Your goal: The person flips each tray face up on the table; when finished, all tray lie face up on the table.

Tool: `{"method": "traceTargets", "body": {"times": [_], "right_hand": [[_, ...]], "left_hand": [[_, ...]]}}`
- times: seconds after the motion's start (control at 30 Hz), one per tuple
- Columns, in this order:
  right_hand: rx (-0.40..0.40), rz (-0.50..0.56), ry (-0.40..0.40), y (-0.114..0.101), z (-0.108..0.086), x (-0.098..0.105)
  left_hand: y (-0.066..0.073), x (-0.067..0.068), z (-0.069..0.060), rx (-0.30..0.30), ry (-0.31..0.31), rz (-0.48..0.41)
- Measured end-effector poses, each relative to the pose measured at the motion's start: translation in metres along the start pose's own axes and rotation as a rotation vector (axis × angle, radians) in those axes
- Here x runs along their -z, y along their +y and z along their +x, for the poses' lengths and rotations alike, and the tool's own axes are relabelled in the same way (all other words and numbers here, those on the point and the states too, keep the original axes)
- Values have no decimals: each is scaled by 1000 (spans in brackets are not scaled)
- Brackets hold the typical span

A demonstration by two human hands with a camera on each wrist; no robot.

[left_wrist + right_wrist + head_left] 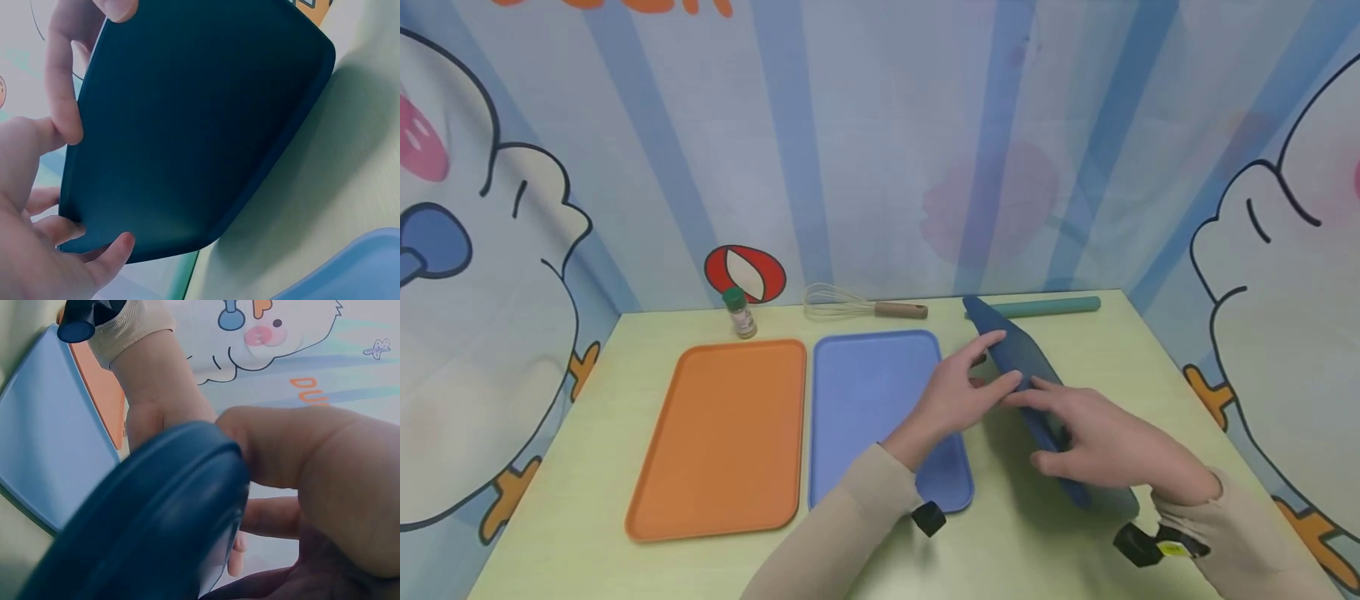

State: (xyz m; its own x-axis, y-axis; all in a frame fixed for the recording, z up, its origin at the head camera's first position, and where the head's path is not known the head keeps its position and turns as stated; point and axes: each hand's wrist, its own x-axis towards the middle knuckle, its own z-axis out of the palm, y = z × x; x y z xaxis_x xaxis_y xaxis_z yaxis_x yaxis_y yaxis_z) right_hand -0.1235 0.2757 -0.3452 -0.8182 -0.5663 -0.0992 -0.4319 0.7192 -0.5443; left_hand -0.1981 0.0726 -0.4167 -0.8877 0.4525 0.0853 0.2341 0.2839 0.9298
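A dark blue tray [1028, 354] stands steeply tilted over the right side of the table, between both hands. My left hand [955, 392] holds its near-left edge. In the left wrist view, that hand's fingertips touch the face of the dark tray [200, 119]. My right hand [1108, 437] grips the same edge lower down, its thumb on the side facing left. In the right wrist view, the tray's rounded corner [169, 494] partly hides the right hand [350, 469]. Close by the left wrist lies a light blue tray [872, 392].
To the left an orange tray [730, 433] lies flat beside the light blue one. Along the back edge are a green-capped spice jar [741, 314], a whisk [895, 309] and a teal rod [1052, 307]. A printed fabric backdrop [880, 167] rises behind the table.
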Motion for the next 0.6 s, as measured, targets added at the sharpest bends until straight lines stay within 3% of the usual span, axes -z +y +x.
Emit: {"method": "traceTargets", "body": {"times": [0.17,0.33,0.6], "right_hand": [[38,32,33,-4,-4,-2],[75,-3,101,-12,-7,-3],[75,-4,143,-25,-12,2]], "left_hand": [[4,3,4,0,-43,7],[9,5,5,-33,-57,11],[16,8,5,-57,-74,-18]]}}
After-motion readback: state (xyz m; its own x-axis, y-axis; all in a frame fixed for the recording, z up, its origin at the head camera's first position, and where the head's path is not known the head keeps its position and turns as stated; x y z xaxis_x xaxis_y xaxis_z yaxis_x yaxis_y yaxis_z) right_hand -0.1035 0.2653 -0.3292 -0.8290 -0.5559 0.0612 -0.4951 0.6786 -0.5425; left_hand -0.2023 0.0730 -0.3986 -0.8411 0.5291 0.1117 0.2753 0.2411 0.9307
